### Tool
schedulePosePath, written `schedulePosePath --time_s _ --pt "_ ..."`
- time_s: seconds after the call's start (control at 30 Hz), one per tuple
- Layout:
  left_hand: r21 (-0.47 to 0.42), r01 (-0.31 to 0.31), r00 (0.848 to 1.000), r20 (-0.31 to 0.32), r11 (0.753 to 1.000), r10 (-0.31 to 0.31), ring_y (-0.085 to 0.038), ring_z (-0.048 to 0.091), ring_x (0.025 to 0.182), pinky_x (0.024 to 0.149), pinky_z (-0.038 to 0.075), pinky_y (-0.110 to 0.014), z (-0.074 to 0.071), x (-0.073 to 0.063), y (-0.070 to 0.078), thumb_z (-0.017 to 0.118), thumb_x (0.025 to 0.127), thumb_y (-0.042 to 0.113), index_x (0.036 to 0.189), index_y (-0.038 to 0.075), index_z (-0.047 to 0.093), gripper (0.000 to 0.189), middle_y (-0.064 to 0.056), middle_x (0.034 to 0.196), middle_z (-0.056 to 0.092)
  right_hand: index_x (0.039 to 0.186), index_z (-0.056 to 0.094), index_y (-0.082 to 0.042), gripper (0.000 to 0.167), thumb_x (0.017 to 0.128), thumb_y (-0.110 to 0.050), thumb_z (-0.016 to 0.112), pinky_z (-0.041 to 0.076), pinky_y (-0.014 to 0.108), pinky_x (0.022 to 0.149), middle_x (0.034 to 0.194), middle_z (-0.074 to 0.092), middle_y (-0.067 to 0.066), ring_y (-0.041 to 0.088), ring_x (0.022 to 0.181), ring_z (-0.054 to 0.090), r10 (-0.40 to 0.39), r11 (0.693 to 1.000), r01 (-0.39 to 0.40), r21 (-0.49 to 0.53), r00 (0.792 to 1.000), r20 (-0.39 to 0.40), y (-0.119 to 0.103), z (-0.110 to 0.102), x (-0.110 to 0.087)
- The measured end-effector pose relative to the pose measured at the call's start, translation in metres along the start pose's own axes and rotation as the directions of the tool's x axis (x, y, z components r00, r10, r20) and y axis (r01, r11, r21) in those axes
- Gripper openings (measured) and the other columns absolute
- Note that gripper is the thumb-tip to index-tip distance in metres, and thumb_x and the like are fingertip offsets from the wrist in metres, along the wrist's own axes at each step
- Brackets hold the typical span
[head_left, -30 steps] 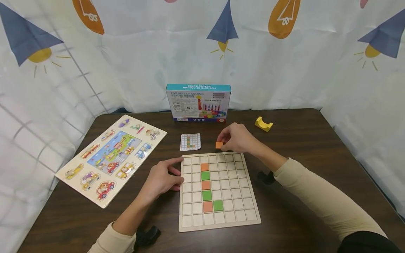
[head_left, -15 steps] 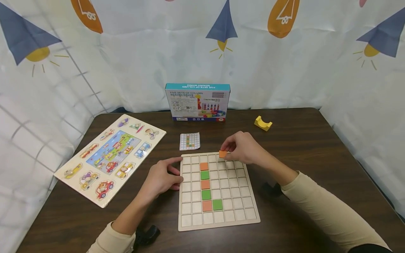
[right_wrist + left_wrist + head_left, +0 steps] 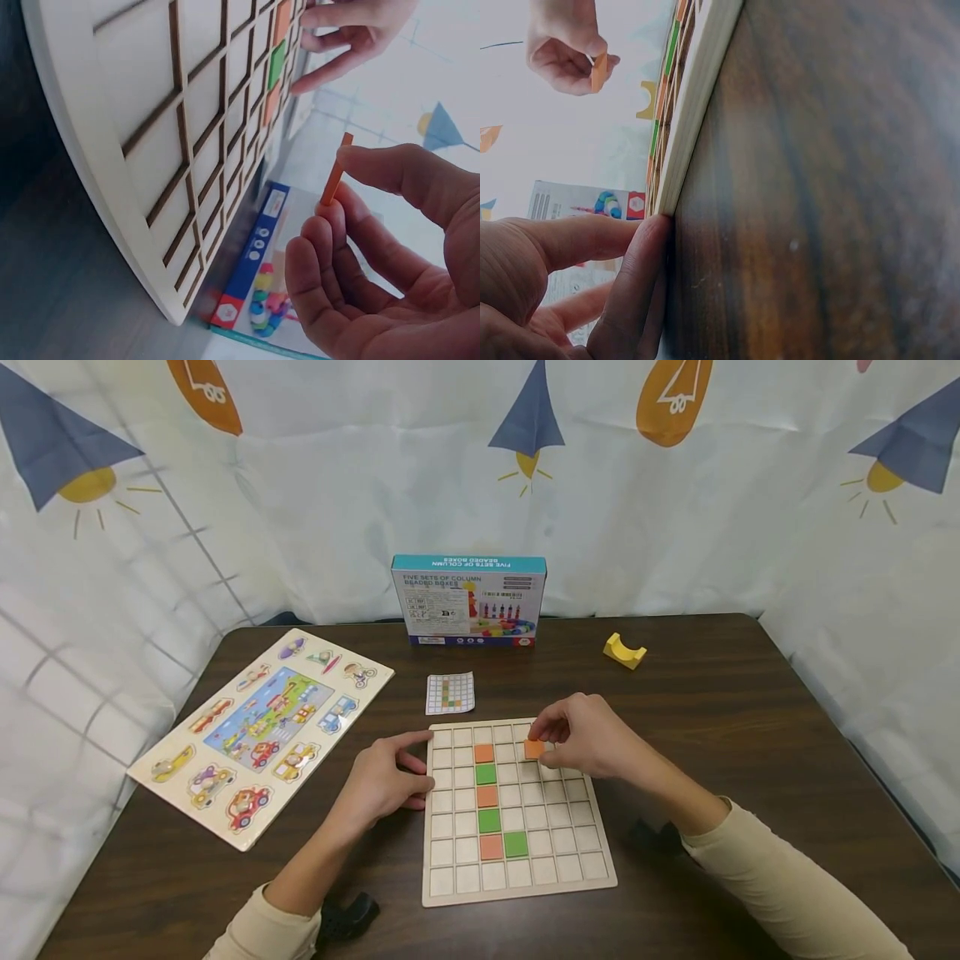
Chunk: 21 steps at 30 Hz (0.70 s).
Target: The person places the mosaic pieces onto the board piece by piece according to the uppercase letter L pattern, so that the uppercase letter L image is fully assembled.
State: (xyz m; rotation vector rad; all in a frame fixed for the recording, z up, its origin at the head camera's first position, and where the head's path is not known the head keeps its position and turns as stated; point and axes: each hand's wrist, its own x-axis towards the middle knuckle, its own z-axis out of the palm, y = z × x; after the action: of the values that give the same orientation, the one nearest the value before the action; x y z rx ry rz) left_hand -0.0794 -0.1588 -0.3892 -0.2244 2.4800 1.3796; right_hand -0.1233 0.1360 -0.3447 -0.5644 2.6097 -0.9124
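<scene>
My right hand [image 3: 588,735] pinches a thin orange square tile [image 3: 337,171] between thumb and fingertips, held above the upper right part of the wooden grid board [image 3: 558,843]. In the right wrist view the tile is edge-on and apart from the board. My left hand [image 3: 386,781] rests at the board's left edge; its fingertips touch the rim in the left wrist view. Orange and green tiles alternate down the third column, topped by an orange tile [image 3: 483,752]. A green tile [image 3: 515,844] lies beside the lowest orange one.
A small pattern card [image 3: 451,693] lies behind the board. Farther back stands a toy box [image 3: 470,602], with a yellow arched block [image 3: 624,652] to its right. A vehicle picture puzzle [image 3: 262,739] lies at the left of the dark wooden table [image 3: 750,727].
My right hand has carried the orange tile from behind the board forward and slightly right, over its upper rows. My left hand stays at the left edge.
</scene>
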Motion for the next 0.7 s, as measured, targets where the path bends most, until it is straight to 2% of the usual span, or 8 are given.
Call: schedulePosePath --time_s 0.2,0.47,0.7 --pt "0.012 0.000 1.000 0.003 1.000 0.000 -0.016 0.071 0.060 0.056 0.065 -0.033 0.000 0.000 0.000 0.078 0.083 -0.003 0.149 0.013 0.057 0.070 -0.014 0.099 0.068 0.096 0.080 -0.016 0.018 0.080 -0.010 0.086 0.057 0.027 0.075 0.090 0.073 -0.004 0.015 0.083 0.061 0.009 1.000 -0.009 -0.003 1.000 -0.001 -0.002 0.005 -0.012" --pt "0.013 -0.006 1.000 0.001 1.000 0.006 -0.016 0.071 0.060 0.056 0.065 -0.033 0.000 0.000 0.000 0.078 0.083 -0.003 0.149 0.013 0.058 0.070 -0.015 0.100 0.068 0.095 0.079 -0.016 0.020 0.079 -0.009 0.087 0.056 0.027 0.075 0.087 0.071 -0.006 0.019 0.084 0.063 0.011 1.000 -0.011 0.003 1.000 0.000 -0.004 0.009 -0.026" --pt "0.012 -0.005 1.000 0.002 1.000 0.005 -0.016 0.071 0.060 0.056 0.065 -0.033 0.000 -0.001 0.000 0.078 0.083 -0.003 0.149 0.012 0.057 0.071 -0.015 0.100 0.068 0.093 0.079 -0.018 0.020 0.078 -0.008 0.087 0.055 0.026 0.074 0.085 0.070 -0.008 0.016 0.083 0.061 0.008 1.000 -0.008 0.002 1.000 0.027 -0.004 0.014 -0.034"
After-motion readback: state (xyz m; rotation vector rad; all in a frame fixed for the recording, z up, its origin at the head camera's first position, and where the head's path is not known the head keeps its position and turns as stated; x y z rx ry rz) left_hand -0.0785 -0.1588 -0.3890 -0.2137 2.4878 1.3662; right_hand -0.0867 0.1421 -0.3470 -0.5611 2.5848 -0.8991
